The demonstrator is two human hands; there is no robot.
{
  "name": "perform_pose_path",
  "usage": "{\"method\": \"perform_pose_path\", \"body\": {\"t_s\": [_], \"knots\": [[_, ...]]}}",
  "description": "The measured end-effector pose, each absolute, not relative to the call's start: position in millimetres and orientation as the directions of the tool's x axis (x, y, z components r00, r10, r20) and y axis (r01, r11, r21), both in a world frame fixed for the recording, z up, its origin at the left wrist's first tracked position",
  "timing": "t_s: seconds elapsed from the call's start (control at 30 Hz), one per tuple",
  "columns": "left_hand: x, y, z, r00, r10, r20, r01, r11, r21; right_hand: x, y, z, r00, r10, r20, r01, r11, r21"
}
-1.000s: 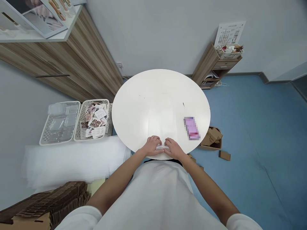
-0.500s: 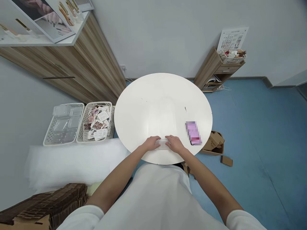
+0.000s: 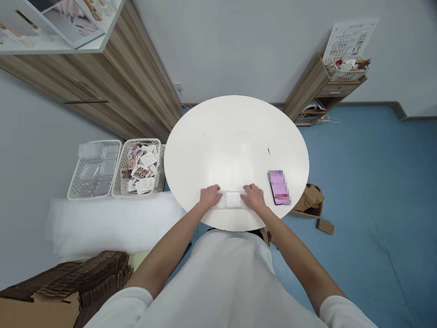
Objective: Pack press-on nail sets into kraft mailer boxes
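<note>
- Pinching the translucent strip (image 3: 221, 203) near its ends, left hand (image 3: 210, 197) opposite right hand (image 3: 254, 197); grip closed on it at both sides, apparently to keep it even.
- Centring the squarish piece (image 3: 233, 200) between both, near the worktop's (image 3: 191, 155) closest edge, presumably for easy reach.
- Leaving the phone (image 3: 279, 187) to the right, probably out of the way.

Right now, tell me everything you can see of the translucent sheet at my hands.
The translucent sheet looks like thin, whitish plastic. It lies flat on the white table, its faint outline extending away from you. Its near part seems folded into a band, with a paler rectangle showing within. Your left hand and right hand touch that band's two ends.
</note>
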State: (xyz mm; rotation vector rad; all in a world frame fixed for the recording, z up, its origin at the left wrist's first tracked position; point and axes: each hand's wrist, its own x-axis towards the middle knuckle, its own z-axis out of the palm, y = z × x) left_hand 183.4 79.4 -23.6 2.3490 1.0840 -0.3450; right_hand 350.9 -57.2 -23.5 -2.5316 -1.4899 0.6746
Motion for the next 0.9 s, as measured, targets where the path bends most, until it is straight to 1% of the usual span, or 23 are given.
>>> {"method": "perform_pose_path", "body": {"t_s": [0.07,0.1,0.17,0.23,0.3,0.4,0.53,0.67,0.73,0.9], "knots": [[181.2,74.7,-19.8,0.665,0.688,-0.29,0.745,-0.585,0.32,348.1,-68.3,-21.1,0.49,0.852,-0.186,0.809,-0.524,-0.267],[180.1,71.5,-17.6,0.687,0.693,-0.219,0.722,-0.615,0.317,345.4,-73.9,-19.7,0.492,0.861,-0.127,0.822,-0.508,-0.256],[178.3,63.3,-13.5,0.759,0.639,-0.128,0.639,-0.692,0.335,337.7,-83.6,-17.6,0.434,0.899,-0.058,0.864,-0.434,-0.255],[177.2,53.9,-11.1,0.846,0.523,-0.102,0.522,-0.773,0.361,329.0,-90.0,-17.9,0.323,0.945,-0.055,0.907,-0.325,-0.266],[176.7,45.7,-11.6,0.899,0.423,-0.112,0.433,-0.823,0.369,322.5,-92.0,-21.6,0.204,0.976,-0.081,0.935,-0.219,-0.28],[176.7,40.0,-16.6,0.911,0.384,-0.147,0.411,-0.838,0.358,321.0,-87.8,-30.7,0.115,0.985,-0.126,0.939,-0.149,-0.311],[177.7,42.0,-22.4,0.911,0.378,-0.166,0.413,-0.84,0.353,327.5,-78.6,-37.2,0.114,0.982,-0.153,0.921,-0.162,-0.353],[173.9,42.0,-19.3,0.921,0.351,-0.171,0.389,-0.85,0.354,326.5,-80.5,-30.3,0.103,0.98,-0.169,0.907,-0.162,-0.388],[167.7,39.1,-15.9,0.929,0.317,-0.191,0.368,-0.849,0.38,322.1,-87.5,-24.6,0.086,0.979,-0.186,0.895,-0.158,-0.417],[151.8,31.0,-8.5,0.938,0.227,-0.262,0.332,-0.804,0.493,313.7,-105.9,-11.4,0.048,0.958,-0.282,0.847,-0.189,-0.497]]}}
